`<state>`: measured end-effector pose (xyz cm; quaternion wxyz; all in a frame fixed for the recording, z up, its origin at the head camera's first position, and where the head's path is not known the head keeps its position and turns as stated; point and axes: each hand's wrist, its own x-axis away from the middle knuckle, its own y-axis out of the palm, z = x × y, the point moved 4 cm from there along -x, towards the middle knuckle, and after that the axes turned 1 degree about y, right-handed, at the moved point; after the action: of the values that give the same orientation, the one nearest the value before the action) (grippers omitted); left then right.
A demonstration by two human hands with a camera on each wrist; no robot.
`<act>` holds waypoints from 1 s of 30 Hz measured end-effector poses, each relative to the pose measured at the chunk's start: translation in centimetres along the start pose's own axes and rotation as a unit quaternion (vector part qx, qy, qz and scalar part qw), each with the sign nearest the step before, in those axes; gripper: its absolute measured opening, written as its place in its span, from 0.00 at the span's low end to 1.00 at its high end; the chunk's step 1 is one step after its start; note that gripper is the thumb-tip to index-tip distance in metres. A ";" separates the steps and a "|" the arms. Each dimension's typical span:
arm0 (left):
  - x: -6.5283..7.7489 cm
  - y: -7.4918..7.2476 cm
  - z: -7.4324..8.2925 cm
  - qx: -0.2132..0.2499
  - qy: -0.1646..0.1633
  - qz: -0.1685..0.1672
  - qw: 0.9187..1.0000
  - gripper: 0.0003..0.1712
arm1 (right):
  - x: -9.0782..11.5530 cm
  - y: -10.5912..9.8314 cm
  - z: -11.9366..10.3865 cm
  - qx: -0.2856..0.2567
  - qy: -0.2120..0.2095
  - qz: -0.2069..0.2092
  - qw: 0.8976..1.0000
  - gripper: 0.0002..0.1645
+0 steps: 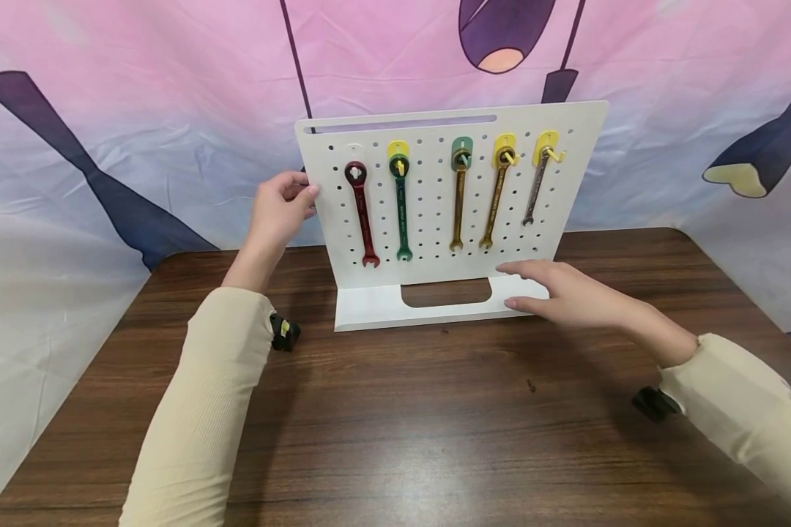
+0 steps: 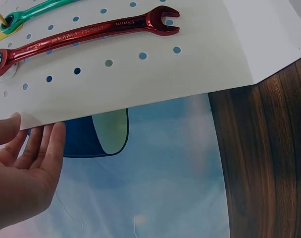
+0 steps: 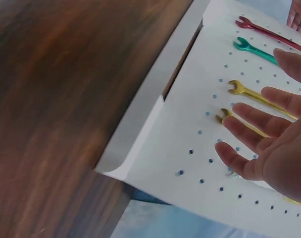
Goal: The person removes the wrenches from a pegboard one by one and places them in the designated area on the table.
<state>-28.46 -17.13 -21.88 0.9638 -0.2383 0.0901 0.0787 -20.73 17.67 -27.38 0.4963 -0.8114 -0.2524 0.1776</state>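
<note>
A white pegboard [image 1: 428,219] stands on the table with several combination wrenches hanging from its hooks. My left hand [image 1: 280,208] pinches the board's left edge, thumb on the front face and fingers behind. Closest to that hand hangs a red wrench [image 2: 91,37], beside a green wrench [image 1: 402,208]. Two gold wrenches, one mid-board [image 1: 458,208] and one to its right [image 1: 496,201], hang near a small silver wrench [image 1: 535,190]. In front of the lower right of the board, my right hand [image 1: 560,293] is held with fingers spread, holding nothing.
The board's foot [image 1: 369,311] has a wide cut-out and rests on a dark wooden table [image 1: 395,417]. Yellow, green and white hooks carry the wrenches. A printed pink and blue cloth [image 1: 171,110] hangs close behind the table.
</note>
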 end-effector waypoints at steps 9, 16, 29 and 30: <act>-0.2 0.1 -0.1 0.013 -0.015 0.019 1.000 0.17 | -2.5 -0.7 -1.5 -0.004 -0.024 0.000 1.000 0.31; -0.4 0.1 -0.1 0.016 -0.019 0.029 0.999 0.16 | -4.1 -0.9 -2.4 -0.034 -0.009 -0.004 0.999 0.29; -0.4 0.1 -0.2 0.007 -0.012 0.035 0.999 0.16 | -7.0 -0.9 -4.7 -0.082 -0.032 0.001 0.996 0.24; -0.4 0.1 -0.3 0.006 -0.012 0.035 0.999 0.16 | -7.2 -0.9 -4.8 -0.086 -0.036 0.005 0.996 0.24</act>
<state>-28.90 -17.18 -22.08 0.9629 -0.2280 0.0870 0.1150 -24.16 10.36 -24.15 0.4144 -0.8454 -0.2804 0.1869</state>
